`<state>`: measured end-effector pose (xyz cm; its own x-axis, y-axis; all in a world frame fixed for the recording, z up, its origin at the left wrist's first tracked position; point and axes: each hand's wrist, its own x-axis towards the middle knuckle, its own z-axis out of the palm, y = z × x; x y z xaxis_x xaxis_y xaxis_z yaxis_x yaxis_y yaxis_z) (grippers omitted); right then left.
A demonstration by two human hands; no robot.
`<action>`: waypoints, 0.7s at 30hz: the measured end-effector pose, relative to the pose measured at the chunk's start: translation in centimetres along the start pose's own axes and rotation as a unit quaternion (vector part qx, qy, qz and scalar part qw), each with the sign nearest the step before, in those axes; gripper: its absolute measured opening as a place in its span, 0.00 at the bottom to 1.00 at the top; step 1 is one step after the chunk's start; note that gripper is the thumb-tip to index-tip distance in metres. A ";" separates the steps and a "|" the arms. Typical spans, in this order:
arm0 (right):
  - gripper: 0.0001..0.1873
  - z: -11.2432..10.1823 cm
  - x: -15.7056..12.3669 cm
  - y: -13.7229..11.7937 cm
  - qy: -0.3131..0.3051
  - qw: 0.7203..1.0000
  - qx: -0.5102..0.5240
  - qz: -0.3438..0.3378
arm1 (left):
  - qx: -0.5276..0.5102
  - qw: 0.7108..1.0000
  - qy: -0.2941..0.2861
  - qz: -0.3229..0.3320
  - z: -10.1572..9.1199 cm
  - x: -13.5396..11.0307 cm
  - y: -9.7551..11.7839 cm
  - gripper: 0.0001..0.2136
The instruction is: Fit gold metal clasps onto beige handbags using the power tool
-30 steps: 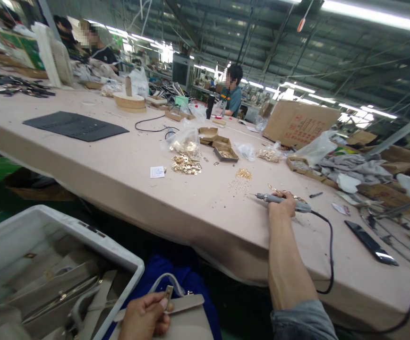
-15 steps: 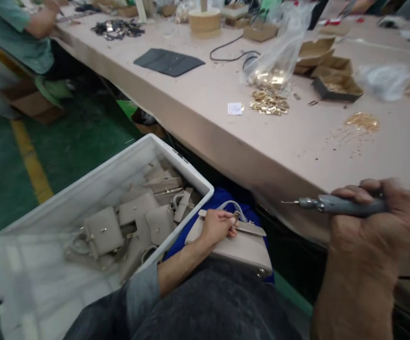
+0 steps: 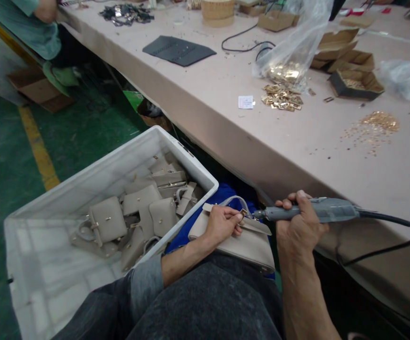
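A beige handbag (image 3: 238,243) lies across my lap, its handle standing up at the far side. My left hand (image 3: 224,223) is closed at the bag's flap, thumb and fingers pinching a small gold metal plate (image 3: 243,213). In my right hand (image 3: 300,222) is a grey electric screwdriver (image 3: 327,210), gripped round its body and pointing left. Its thin bit reaches the gold plate; whether the tip touches a screw is too small to tell. A black cord trails from the tool's rear end.
Left of my lap stands a white plastic bin (image 3: 66,203) with several beige bags. On the table (image 3: 205,99) are gold plates (image 3: 282,97), tiny gold pieces (image 3: 380,123), an open box (image 3: 355,85) and a dark sheet (image 3: 179,50). A person in a green shirt (image 3: 31,28) sits upper left.
My right hand has brought the electric screwdriver left and inward, from above the table edge to the gold plate. My left hand keeps its pinch. The whole view has shifted slightly.
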<state>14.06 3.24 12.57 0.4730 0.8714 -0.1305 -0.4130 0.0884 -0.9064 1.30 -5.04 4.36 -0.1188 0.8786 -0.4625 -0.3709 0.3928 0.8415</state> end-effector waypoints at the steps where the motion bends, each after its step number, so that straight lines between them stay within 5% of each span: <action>1: 0.12 0.0 0.0 0.1 0.001 1.000 0.000 0.000 | 0.000 1.000 -0.001 0.001 0.0 0.0 0.0 0.05; 21: 0.13 0.2 0.2 0.8 0.026 1.000 -0.010 0.001 | 0.016 1.000 0.004 0.011 -0.2 -0.2 0.0 0.09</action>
<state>13.63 3.59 11.89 0.5119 0.8454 -0.1525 -0.3994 0.0770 -0.9136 1.17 -5.27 4.43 -0.1347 0.8845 -0.4467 -0.3390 0.3825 0.8595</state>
